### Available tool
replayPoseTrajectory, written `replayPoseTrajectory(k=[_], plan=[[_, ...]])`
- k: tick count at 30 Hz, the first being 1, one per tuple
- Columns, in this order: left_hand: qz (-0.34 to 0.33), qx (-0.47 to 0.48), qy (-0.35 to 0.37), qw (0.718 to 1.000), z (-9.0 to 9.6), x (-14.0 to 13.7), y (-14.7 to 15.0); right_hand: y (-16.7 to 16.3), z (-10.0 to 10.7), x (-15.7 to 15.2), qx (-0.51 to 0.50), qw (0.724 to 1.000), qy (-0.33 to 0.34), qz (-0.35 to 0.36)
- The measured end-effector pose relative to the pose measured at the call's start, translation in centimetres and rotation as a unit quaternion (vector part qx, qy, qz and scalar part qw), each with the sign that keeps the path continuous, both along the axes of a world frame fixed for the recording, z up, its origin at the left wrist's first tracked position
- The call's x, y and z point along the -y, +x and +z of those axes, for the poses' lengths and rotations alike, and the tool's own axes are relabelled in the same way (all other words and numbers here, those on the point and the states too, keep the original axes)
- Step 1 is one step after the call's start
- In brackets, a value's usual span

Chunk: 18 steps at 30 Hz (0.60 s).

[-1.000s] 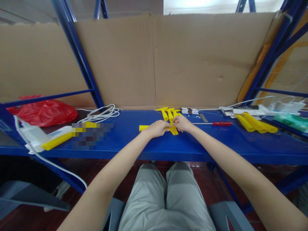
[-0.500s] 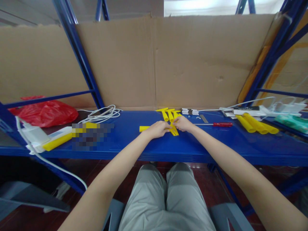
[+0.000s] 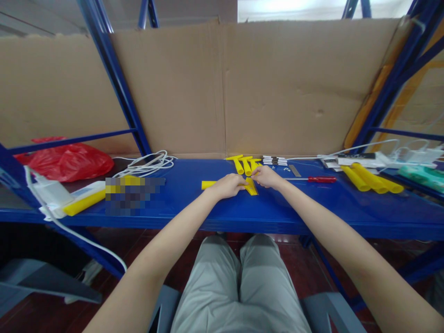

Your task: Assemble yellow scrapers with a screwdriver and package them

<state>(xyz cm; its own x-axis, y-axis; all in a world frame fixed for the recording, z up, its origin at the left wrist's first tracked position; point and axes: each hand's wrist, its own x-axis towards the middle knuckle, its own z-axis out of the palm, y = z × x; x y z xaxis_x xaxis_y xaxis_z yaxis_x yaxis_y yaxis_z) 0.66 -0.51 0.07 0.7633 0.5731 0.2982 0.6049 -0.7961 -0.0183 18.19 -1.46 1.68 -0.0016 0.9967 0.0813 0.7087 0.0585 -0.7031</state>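
My left hand (image 3: 229, 186) is closed around a yellow T-shaped scraper (image 3: 252, 188) lying on the blue tabletop. The scraper's handle sticks out to the left from under that hand, and its flat head shows on the right. My right hand (image 3: 266, 177) is pinched at the far edge of the head; whatever lies between its fingertips is too small to make out. Just beyond my hands lie several more yellow T-shaped scrapers (image 3: 246, 165). To the right of my right hand is a screwdriver (image 3: 321, 179) with a red handle, its shaft pointing toward the hand.
White packs (image 3: 274, 160), tiny screw-like bits (image 3: 286, 169) and a thin metal blade (image 3: 295, 170) lie behind my right hand. Yellow tubes (image 3: 367, 178) rest at right. A red plastic bag (image 3: 71, 159), white cable (image 3: 152, 164) and power strip (image 3: 55, 203) are at left. Cardboard (image 3: 222, 88) stands behind.
Both hands stay almost where they were on the scraper. The right fingertips have shifted slightly at the scraper head, and the whole view has moved a little.
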Motion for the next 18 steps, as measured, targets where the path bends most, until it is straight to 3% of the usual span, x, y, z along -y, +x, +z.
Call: replayPoseTrajectory(k=[6, 10, 15, 18], plan=[[0.001, 0.003, 0.012, 1.0, -0.1, -0.1, -0.1, 0.8, -0.3, -0.6, -0.05, 0.998, 0.023, -0.005], [0.017, 0.06, 0.045, 0.997, 0.4, -0.1, -0.2, 1.3, 0.0, -0.6, -0.125, 0.992, 0.011, 0.011], [0.093, 0.162, 0.094, 0.978, 0.9, -0.2, 0.0, 1.0, 0.7, 0.2, -0.279, 0.951, -0.086, 0.103], [0.116, 0.167, 0.093, 0.975, 0.9, -0.2, 0.3, 0.5, 0.7, 0.3, -0.327, 0.933, -0.093, 0.121]])
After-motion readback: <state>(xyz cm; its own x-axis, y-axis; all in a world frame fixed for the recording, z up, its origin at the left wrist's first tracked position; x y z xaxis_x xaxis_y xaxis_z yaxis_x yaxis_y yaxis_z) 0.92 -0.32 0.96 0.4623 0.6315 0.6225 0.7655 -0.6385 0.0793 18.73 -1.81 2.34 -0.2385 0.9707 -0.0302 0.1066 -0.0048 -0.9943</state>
